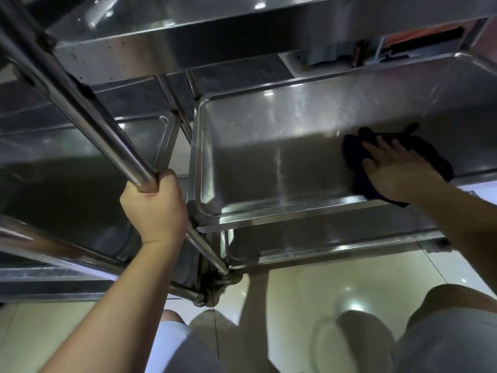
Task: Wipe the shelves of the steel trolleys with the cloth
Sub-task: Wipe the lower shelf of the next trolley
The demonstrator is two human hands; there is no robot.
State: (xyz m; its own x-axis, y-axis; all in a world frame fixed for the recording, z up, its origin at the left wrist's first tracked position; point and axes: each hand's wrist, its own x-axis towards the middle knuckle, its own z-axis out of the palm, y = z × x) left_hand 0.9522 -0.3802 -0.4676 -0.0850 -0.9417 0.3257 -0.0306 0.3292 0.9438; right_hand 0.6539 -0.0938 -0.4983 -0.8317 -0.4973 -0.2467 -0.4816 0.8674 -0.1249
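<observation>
a dark cloth (357, 181) is pressed flat against the middle shelf (269, 162) of a steel trolley (242, 30), close to the shelf's near edge and toward its right end. the right hand (395, 170) is laid palm down on top of the cloth, its fingers (369, 152) held straight and slightly spread, pointing toward the shelf's far left; nothing is pinched, the cloth is only held down under the flat hand. part of the cloth is seen past the fingertips and on the far side of the hand, and a fold of it hangs over the near rim of the shelf. a pale vertical streak is visible on the shelf surface left of the cloth, well apart from it.

the left hand (154, 203) is closed in a fist around a slanting steel post (88, 103) at the near left corner of the same shelf, the fingers wrapped fully round the tube and pressed together. a lower shelf (322, 243) is seen directly beneath the middle one, and an upper shelf is seen overhead. a second trolley (53, 162) stands just beside the first on the left, its shelves in shadow. below, a glossy pale tiled floor (336, 286) is seen, along with the person's knees in light shorts.
</observation>
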